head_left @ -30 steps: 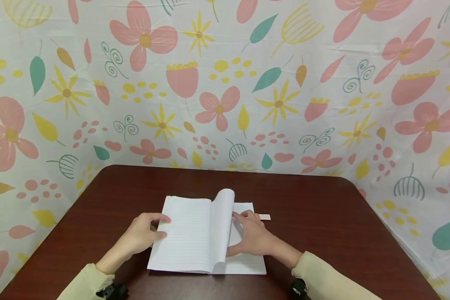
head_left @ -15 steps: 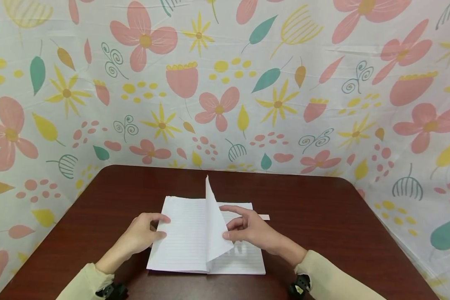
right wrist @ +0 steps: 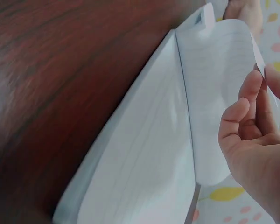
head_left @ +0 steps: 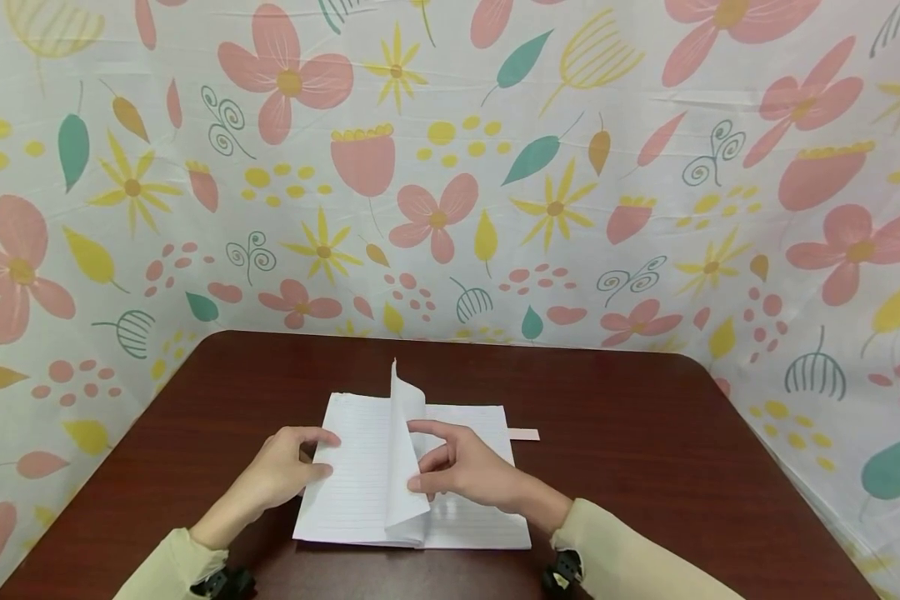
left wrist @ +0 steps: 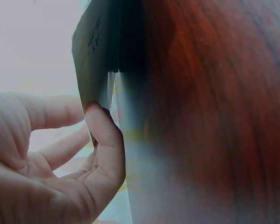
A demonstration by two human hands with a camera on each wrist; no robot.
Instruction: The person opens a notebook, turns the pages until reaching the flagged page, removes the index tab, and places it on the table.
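An open lined notebook (head_left: pixel 352 492) lies on the table in the head view. My left hand (head_left: pixel 283 468) grips its left edge, thumb and fingers on either side. In the left wrist view the notebook's cover (left wrist: pixel 91 56), with dark lettering, shows between the fingers of that hand (left wrist: pixel 60 172). Between thumb and fingers my right hand (head_left: pixel 471 473) pinches the free edge of a raised page (head_left: pixel 403 479), which stands curved near the spine. The right wrist view shows the page (right wrist: pixel 210 93) bowed up, its edge pinched by the hand (right wrist: pixel 259 140).
A dark reddish-brown table (head_left: pixel 645 467) lies beneath the notebook. A pale strip (head_left: pixel 525 434) sticks out past the notebook's right edge. Behind the table hangs a white cloth (head_left: pixel 450 125) with a flower pattern.
My right hand has moved left, carrying the page from the right side up and over the spine. The left hand has stayed at the left edge.
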